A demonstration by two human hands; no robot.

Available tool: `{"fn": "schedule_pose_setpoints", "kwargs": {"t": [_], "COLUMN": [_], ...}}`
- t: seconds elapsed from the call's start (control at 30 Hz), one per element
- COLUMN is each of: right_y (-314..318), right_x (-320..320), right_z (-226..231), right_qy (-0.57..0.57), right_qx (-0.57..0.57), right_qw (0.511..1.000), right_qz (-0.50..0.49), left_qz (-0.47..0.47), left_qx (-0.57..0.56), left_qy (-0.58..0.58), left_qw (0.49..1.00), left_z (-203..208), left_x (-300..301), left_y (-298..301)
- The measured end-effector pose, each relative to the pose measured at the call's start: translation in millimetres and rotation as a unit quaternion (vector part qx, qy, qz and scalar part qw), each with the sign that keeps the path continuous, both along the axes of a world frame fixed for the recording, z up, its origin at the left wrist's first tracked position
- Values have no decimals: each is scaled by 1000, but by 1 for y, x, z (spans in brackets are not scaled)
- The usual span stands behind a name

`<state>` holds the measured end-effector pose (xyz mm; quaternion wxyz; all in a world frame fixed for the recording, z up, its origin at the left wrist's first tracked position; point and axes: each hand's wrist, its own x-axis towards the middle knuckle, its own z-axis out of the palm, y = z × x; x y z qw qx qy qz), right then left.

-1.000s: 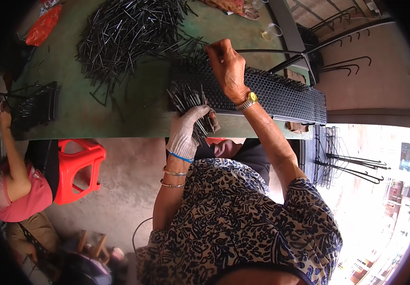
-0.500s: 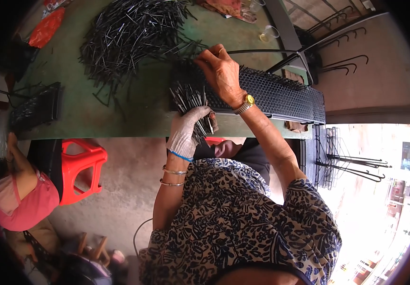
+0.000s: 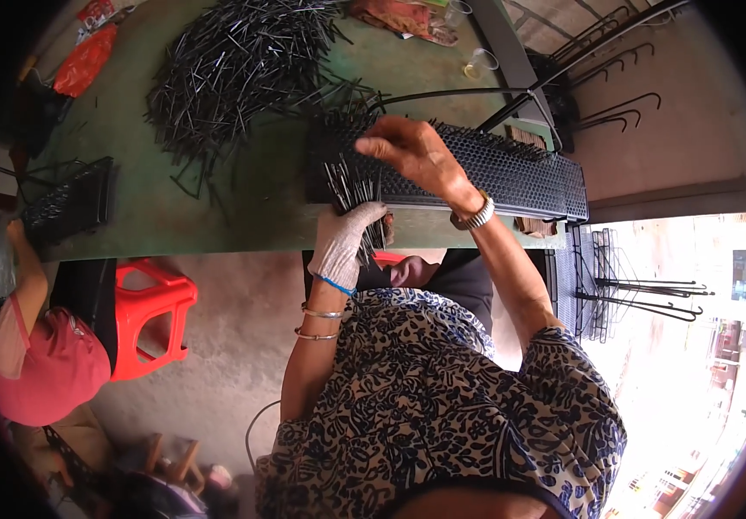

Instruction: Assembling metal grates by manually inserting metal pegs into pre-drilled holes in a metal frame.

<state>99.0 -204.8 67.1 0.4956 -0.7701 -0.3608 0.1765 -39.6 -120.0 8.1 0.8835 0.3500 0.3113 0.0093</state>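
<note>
My left hand [image 3: 342, 242], in a pale knit glove with a blue cuff, is closed around a bundle of thin black rods [image 3: 338, 183] at the table's near edge. Their ends stick up past the fingers. My bare right hand [image 3: 416, 156] hovers over the left part of a long black perforated rack [image 3: 511, 177], just right of the bundle. Its thumb and fingers are drawn together, and whatever lies between them is too small or hidden. Rod tips stand along the rack's far edge. A big loose heap of the same black rods [image 3: 234, 69] covers the table behind.
The green table [image 3: 260, 229] stretches to the left, where another person [image 3: 44, 355] works by a second black rack [image 3: 70, 199]. A red stool [image 3: 152, 320] stands below. Black wire frames with hooks [image 3: 641, 290] are at right. A clear cup [image 3: 481, 65] sits at the back.
My right hand has moved down and slightly right, from the rack's far edge toward its near side. The left hand keeps the bundle, shifting only slightly.
</note>
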Motion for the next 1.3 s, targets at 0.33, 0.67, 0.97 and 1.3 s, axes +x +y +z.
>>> {"fn": "schedule_pose_setpoints", "kwargs": {"t": [0.33, 0.67, 0.97, 1.3], "right_y": [-10, 12, 24, 25], "right_x": [-20, 26, 33, 26], "right_z": [9, -23, -57, -38], "right_qy": [-1, -237, -259, -320], "right_qx": [-42, 104, 102, -88], "right_qw": [999, 944, 947, 938], "right_qz": [-9, -204, -160, -102], "left_qz": [-12, -8, -15, 1], "left_qx": [20, 34, -66, -64], "left_qy": [-33, -1, -7, 0], "left_qw": [999, 999, 998, 998], "left_z": [-6, -31, -21, 0], "left_x": [4, 3, -3, -6], "left_y": [-9, -9, -7, -6]}}
